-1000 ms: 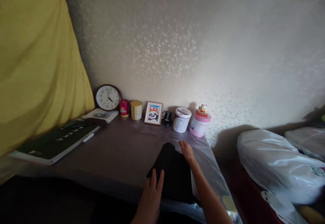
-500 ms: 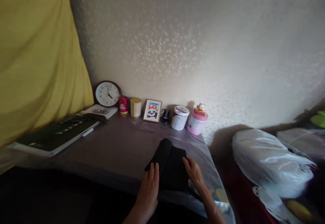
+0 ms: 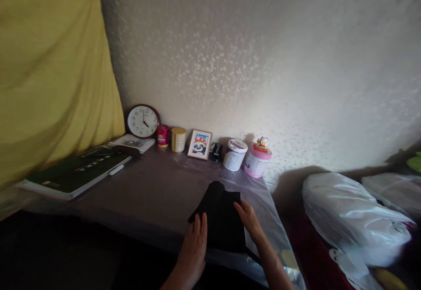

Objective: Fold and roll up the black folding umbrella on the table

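A black folded cloth-like piece (image 3: 221,220) lies near the front right of the table; its exact kind is hard to make out in the dark. My left hand (image 3: 194,241) rests on its lower left part, fingers stretched out and slightly apart, the thumb hidden. At the right edge, my right hand (image 3: 247,220) is closed in a pinch on the black material. The piece has a raised, rounded fold toward its top left, and a dark strip runs off its lower right corner.
Along the back of the table (image 3: 148,193) stand a clock (image 3: 144,121), a red can (image 3: 162,136), a yellow-lidded can (image 3: 178,140), a framed panda picture (image 3: 200,144) and two tubs. A dark green book (image 3: 75,171) lies left; white plastic bags (image 3: 351,215) sit right.
The raised fold on the left of the black piece looks flatter and wider. My right hand has shifted slightly inward along the edge. The view has turned a little to the left.
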Tool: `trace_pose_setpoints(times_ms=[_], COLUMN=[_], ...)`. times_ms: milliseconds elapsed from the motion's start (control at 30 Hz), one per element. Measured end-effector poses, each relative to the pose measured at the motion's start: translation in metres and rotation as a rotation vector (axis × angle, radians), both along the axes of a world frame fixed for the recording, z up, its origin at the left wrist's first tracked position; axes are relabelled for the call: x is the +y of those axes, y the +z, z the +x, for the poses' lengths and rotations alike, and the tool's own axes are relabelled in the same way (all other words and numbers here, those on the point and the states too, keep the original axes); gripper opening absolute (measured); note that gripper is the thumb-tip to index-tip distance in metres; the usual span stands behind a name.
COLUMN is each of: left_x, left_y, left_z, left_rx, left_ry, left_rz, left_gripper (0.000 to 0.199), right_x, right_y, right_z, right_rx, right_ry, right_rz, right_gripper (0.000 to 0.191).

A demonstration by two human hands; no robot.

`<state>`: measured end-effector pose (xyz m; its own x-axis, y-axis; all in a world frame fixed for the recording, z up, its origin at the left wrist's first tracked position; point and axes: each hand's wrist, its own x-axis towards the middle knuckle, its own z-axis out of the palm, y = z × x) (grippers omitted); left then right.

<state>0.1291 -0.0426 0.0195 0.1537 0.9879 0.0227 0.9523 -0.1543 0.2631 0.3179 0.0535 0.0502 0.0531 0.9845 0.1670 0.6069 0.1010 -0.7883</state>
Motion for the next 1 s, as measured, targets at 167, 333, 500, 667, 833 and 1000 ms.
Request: trace_pose_setpoints(times_ms=[167,333,500,667,833,1000], left_x=[0.002,0.005,0.007,0.01,0.005,-0.009], left_y=[0.003,-0.006,-0.016,-0.018,-0.021,-0.02], left_z=[0.001,0.002,-0.003,-0.011,-0.019,-0.025], left_rx=[0.025,-0.001,-0.013,-0.171,-0.293,-0.263], left_ry=[0.021,0.031,0.014,0.0,0.012,0.039], left_rz=[-0.012,0.025,0.02,0.064,0.078,0.111], left_gripper=[0.089,0.084,0.082,0.088,0.082,0.076], right_x=[0.015,0.032,0.042,0.05,0.052,0.046], right_y=[0.019,0.018,-0.002,-0.015,-0.015,-0.012], right_z=[-0.028,-0.06,-0.082,-0.092,-0.095,-0.099], right_rx=[0.251,0.311,0.34,0.155,0.071,0.17], right_ry=[0.094,0.093,0.121,0.047,0.08,0.222], right_rz=[-0.056,-0.031,-0.058,-0.05,-0.089,-0.181], right_gripper=[0.037,0.036,0.038,0.036,0.036,0.031])
